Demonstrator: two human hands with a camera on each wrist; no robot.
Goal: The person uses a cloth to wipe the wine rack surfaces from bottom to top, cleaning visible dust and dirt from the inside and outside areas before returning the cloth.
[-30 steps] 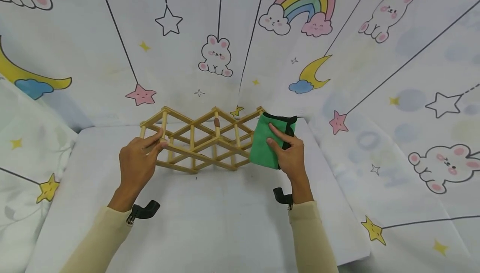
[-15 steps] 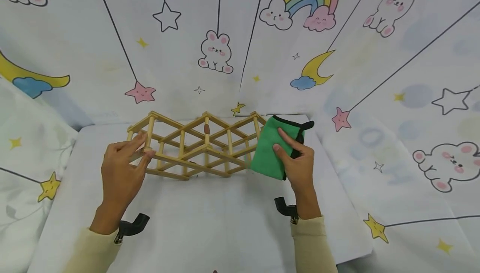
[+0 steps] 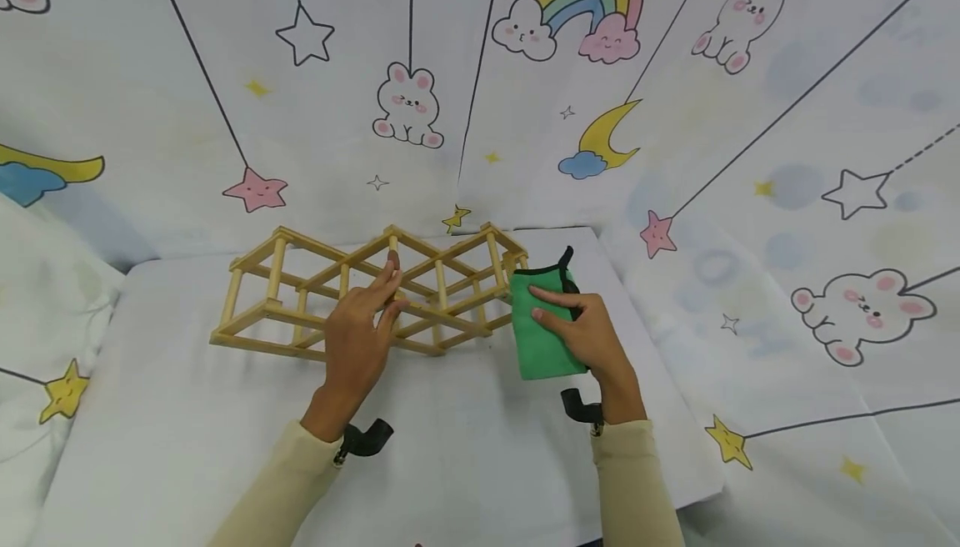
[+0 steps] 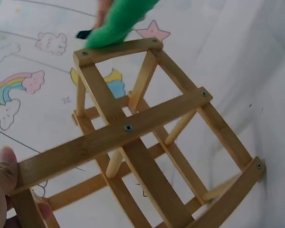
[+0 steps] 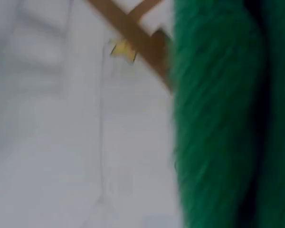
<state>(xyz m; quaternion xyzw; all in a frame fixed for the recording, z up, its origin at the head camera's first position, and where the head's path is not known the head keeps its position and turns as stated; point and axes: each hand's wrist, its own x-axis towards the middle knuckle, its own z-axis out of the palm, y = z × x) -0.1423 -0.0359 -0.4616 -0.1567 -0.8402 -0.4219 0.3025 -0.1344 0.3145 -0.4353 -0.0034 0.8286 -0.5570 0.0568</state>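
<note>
An accordion-style wooden rack (image 3: 276,268) of light slats and round posts stands on the white table. My left hand (image 3: 356,330) pinches it at a front joint near its middle. In the left wrist view, the thumb (image 4: 4,171) presses on a slat (image 4: 76,151) there. My right hand (image 3: 588,330) holds a folded green cloth (image 3: 543,347) with black edging, thumb and index finger lying across its face. The cloth overlaps the rack's right end in the head view. Fluffy green pile (image 5: 218,118) fills the right side of the right wrist view.
The white table (image 3: 465,464) stands against a white backdrop (image 3: 330,130) printed with rabbits, stars, moons and a rainbow. The rack sits close to that backdrop. A black curved mount (image 3: 367,439) sticks out from each wrist.
My left hand has let go of the rack's left end and moved right to grip near its middle. The green cloth has turned more upright, still at the right end.
</note>
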